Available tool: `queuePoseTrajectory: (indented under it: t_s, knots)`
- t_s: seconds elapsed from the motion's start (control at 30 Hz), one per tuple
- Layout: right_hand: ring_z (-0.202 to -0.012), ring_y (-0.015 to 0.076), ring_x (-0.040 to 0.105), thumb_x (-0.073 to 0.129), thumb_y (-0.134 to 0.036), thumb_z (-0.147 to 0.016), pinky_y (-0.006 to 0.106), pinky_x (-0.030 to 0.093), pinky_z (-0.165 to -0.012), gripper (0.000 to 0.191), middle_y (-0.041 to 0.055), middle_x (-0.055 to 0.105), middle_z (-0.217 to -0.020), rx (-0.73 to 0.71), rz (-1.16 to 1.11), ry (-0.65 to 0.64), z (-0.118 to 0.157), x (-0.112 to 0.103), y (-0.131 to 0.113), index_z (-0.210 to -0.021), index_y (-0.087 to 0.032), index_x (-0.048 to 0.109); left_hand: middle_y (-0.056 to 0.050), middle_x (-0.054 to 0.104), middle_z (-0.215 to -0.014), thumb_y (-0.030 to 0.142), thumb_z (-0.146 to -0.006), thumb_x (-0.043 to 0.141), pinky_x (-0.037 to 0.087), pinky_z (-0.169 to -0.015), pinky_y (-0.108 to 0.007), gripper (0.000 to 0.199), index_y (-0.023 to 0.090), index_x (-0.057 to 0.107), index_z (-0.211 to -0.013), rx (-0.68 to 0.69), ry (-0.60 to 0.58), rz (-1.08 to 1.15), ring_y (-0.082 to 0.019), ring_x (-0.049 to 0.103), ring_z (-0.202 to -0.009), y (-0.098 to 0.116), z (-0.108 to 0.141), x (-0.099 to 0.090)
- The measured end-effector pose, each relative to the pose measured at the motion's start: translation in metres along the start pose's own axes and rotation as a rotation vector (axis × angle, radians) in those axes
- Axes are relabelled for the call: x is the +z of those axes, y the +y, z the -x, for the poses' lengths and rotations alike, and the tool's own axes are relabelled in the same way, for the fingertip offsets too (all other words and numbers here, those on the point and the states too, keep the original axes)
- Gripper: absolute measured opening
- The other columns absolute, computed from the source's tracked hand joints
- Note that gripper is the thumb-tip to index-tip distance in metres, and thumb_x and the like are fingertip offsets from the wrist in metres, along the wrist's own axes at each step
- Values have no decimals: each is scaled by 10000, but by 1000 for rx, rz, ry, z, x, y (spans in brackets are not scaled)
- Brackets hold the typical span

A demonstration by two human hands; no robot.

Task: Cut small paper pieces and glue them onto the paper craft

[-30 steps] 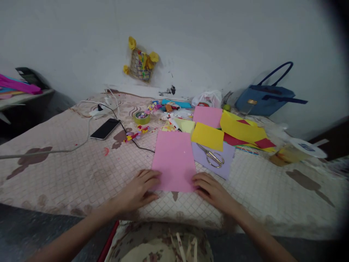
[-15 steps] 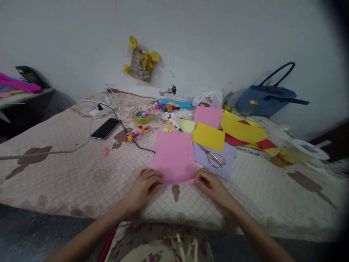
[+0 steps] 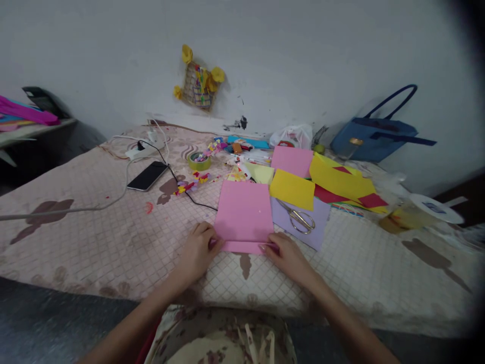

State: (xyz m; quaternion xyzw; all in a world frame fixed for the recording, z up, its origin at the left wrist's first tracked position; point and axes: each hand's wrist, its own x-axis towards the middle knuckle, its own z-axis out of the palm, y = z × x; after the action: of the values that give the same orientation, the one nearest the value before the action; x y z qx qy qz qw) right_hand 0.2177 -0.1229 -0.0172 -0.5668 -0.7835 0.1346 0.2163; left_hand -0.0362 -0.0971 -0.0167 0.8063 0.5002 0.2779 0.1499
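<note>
A pink sheet of paper (image 3: 244,212) lies flat in front of me, with a narrow strip folded up along its near edge. My left hand (image 3: 200,250) pinches the left end of that strip between thumb and fingers. At the right end, my right hand (image 3: 284,253) grips the fold the same way, thumb on top of the strip. Scissors (image 3: 301,220) with gold-coloured handles rest on a lilac sheet (image 3: 320,222) to the right of the pink paper, with a yellow sheet (image 3: 291,189) just behind them.
At the left are a phone (image 3: 147,176), a power strip (image 3: 146,148) and cables. A roll of tape (image 3: 199,161) and small coloured pieces stand behind. Yellow and red papers (image 3: 341,177), a plastic tub (image 3: 409,215) and a blue bag (image 3: 375,136) occupy the right.
The near edge of the pink paper has gone from slightly lifted to a flat folded strip. My right thumb has moved inward onto the fold; my left hand has shifted slightly up and left.
</note>
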Motion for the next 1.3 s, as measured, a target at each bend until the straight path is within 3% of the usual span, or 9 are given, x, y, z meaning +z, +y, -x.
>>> queuePoseTrajectory:
  t_s: [0.33, 0.47, 0.57, 0.7, 0.8, 0.9, 1.07, 1.2, 1.3]
  knots:
    - [-704, 195, 516, 478, -257, -856, 296, 352, -663, 190, 37, 590, -687, 34, 80, 30, 1, 9, -4, -684, -188, 521, -43, 534, -807, 247, -858, 445, 417, -750, -334, 207, 173, 516, -679, -24, 2, 27, -182, 502, -779, -3, -1, -2]
    - [-737, 202, 508, 494, -254, -852, 302, 350, -691, 176, 43, 591, -712, 37, 88, 54, 3, 11, -6, -691, -186, 516, -60, 563, -908, 233, -867, 426, 420, -786, -357, 117, 179, 530, -873, -63, 87, 55, -207, 516, -878, 7, 4, -2]
    - [-737, 197, 504, 491, -251, -856, 301, 350, -691, 177, 38, 584, -712, 34, 81, 60, 4, 11, -6, -692, -185, 511, -84, 549, -1099, 234, -859, 458, 376, -871, -401, 212, 189, 487, -1063, -21, 158, 11, -237, 474, -1041, 21, 8, -1]
    - [-717, 176, 506, 500, -260, -857, 282, 361, -669, 176, 20, 574, -704, 22, 44, 44, 6, 6, -4, -697, -185, 505, -58, 607, -1011, 230, -826, 518, 385, -830, -384, 287, 195, 485, -1110, -30, 24, 31, -220, 522, -955, 25, 4, -2]
    - [-730, 173, 502, 510, -252, -852, 280, 369, -670, 136, 18, 570, -730, 1, -12, 23, 11, -1, -4, -735, -184, 516, -34, 625, -866, 232, -829, 505, 397, -775, -342, 87, 185, 576, -851, -27, -107, 56, -196, 540, -860, 17, -1, -2]
    - [-775, 180, 503, 523, -253, -847, 297, 374, -704, 94, 25, 574, -787, -31, -29, -2, 17, -5, -7, -780, -188, 536, -32, 615, -827, 232, -832, 495, 390, -764, -328, 124, 177, 572, -751, -12, -136, 51, -191, 532, -851, 10, -1, -1]
    - [-881, 207, 499, 575, -255, -817, 337, 362, -764, 71, 43, 580, -895, -74, 106, -9, 24, -4, -16, -867, -205, 576, -25, 617, -907, 250, -808, 546, 359, -814, -351, 76, 196, 596, -828, 5, -147, 32, -199, 516, -917, 15, 4, -3]
    - [-891, 221, 496, 574, -179, -805, 349, 354, -762, 85, 48, 580, -893, -61, 230, -23, 23, -2, -27, -888, -199, 575, -15, 609, -967, 269, -721, 663, 314, -890, -396, 193, 228, 607, -900, 74, -211, -31, -215, 506, -961, 25, 5, -6]
    - [-891, 232, 496, 578, -164, -801, 357, 354, -757, 107, 55, 582, -898, -73, 280, -49, 20, 0, -36, -905, -189, 574, -16, 602, -978, 254, -737, 647, 271, -949, -426, 185, 231, 603, -915, 142, -233, -102, -221, 495, -991, 34, 7, -4]
